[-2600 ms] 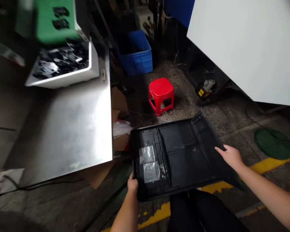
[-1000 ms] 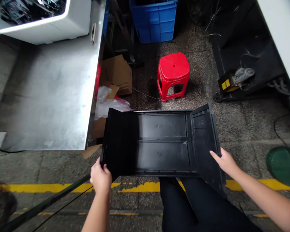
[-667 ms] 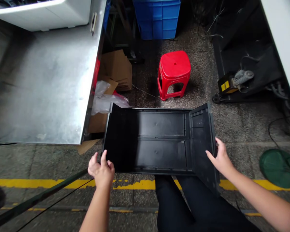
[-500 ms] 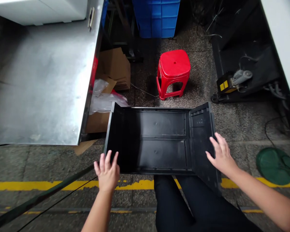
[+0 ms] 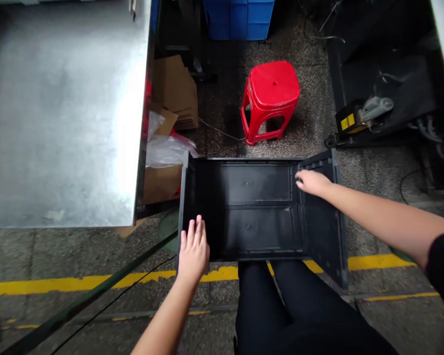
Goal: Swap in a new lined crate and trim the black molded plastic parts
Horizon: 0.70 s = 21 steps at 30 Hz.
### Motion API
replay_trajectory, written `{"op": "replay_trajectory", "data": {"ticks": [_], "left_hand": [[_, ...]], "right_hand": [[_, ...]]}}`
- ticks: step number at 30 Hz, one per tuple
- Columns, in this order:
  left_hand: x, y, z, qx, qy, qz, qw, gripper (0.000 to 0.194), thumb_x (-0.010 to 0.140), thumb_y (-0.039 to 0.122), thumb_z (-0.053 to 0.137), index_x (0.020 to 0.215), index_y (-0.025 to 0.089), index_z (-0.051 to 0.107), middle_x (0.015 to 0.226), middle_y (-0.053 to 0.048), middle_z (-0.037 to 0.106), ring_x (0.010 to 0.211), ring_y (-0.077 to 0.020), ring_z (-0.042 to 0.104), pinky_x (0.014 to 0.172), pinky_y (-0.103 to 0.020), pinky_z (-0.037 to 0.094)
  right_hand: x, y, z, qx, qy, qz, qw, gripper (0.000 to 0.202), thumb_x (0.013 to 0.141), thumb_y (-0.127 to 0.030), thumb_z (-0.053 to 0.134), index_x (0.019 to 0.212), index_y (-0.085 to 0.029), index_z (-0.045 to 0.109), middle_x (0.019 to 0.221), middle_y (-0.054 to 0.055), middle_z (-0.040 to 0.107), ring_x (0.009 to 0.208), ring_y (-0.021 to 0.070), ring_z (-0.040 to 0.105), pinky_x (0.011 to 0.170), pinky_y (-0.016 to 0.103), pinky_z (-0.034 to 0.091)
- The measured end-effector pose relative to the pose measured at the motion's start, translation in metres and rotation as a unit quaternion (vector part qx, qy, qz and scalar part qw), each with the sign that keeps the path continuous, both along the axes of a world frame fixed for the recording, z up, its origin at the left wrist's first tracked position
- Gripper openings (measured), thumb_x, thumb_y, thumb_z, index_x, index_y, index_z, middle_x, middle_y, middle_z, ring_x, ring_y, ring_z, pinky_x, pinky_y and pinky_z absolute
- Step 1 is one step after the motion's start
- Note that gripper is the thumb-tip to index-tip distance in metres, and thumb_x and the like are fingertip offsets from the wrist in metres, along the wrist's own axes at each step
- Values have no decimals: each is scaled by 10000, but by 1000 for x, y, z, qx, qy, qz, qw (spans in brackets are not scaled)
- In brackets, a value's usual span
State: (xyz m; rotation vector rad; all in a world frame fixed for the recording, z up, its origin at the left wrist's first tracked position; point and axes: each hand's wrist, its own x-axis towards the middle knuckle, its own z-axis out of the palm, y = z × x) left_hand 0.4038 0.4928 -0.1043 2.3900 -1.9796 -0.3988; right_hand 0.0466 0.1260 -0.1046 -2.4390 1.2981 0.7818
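Observation:
A black plastic folding crate (image 5: pixel 259 229) lies before me, its inside facing up, with its left and right end walls raised. My left hand (image 5: pixel 194 249) is at the left end wall (image 5: pixel 184 197), fingers stretched out and close together. Inside the right end wall (image 5: pixel 324 231), near the far corner, is my right hand (image 5: pixel 313 182). Its fingers are bent, with a small gap between thumb and fingertips. I cannot tell whether the fingertips touch the crate.
A metal table (image 5: pixel 77 123) stands at the left, with cardboard sheets (image 5: pixel 175 88) and clear plastic (image 5: pixel 170 150) beside it. Beyond the crate are a red stool (image 5: pixel 274 86) and a blue bin (image 5: pixel 240 19). A motor (image 5: pixel 373 108) sits at right. A dark pole (image 5: pixel 114 286) slants at lower left.
My right hand has moved from the outer edge of the right end wall to inside the far right corner. My left hand and the crate appear farther right as the view shifts.

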Motion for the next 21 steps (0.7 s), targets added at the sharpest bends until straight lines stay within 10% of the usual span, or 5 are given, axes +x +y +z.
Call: {"op": "replay_trajectory", "data": {"ticks": [6, 11, 17, 21], "left_hand": [[33, -33, -63, -26, 134, 22, 990, 599, 957, 88, 340, 1551, 159, 358, 1558, -183, 442, 1488, -314, 357, 1193, -554, 331], [33, -32, -126, 159, 253, -188, 936, 359, 994, 213, 429, 1295, 192, 623, 1157, -113, 686, 1054, -229, 653, 957, -389, 528], [6, 29, -146, 311, 265, -330, 851, 786, 691, 465, 854, 1371, 193, 569, 1310, -162, 625, 1174, -342, 598, 1015, -469, 473], [-15, 45, -153, 364, 211, -332, 844, 503, 869, 199, 641, 1363, 172, 551, 1372, -201, 575, 1208, -340, 578, 994, -490, 472]], "right_hand": [[23, -31, -47, -159, -59, -163, 972, 468, 976, -294, 389, 1382, -95, 507, 1361, 221, 547, 1221, 355, 559, 997, 459, 496], [28, -39, -85, -138, -191, -88, 968, 530, 931, -350, 536, 1422, -155, 495, 1441, 169, 520, 1335, 345, 473, 1126, 483, 398], [24, -62, -123, -88, -167, 1, 982, 567, 914, -464, 622, 1416, -217, 528, 1396, 124, 595, 1292, 362, 501, 1147, 559, 283], [28, -72, -138, -99, -152, -42, 982, 389, 945, -434, 595, 1267, -224, 647, 1282, 106, 670, 1191, 345, 553, 1054, 508, 373]]}}
